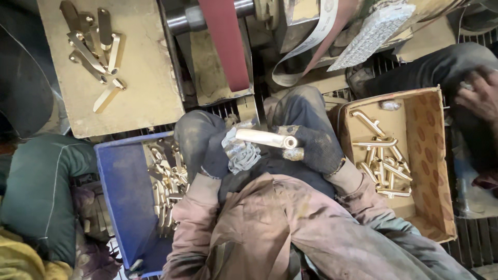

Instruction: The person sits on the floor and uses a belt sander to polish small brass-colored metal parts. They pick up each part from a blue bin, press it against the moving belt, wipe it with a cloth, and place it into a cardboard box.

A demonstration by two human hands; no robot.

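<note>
Both gloved hands, left hand and right hand, clamp the brass tube between them.

1. Dusty tan flat work board, upper left.
2. Dark red abrasive sanding belt on a grey steel roller.
3. Black metal floor grating (right edge); lighting dim.

Single head cam, looked straight down, close over the lap; blue bin left, cardboard box right in frame.
</note>
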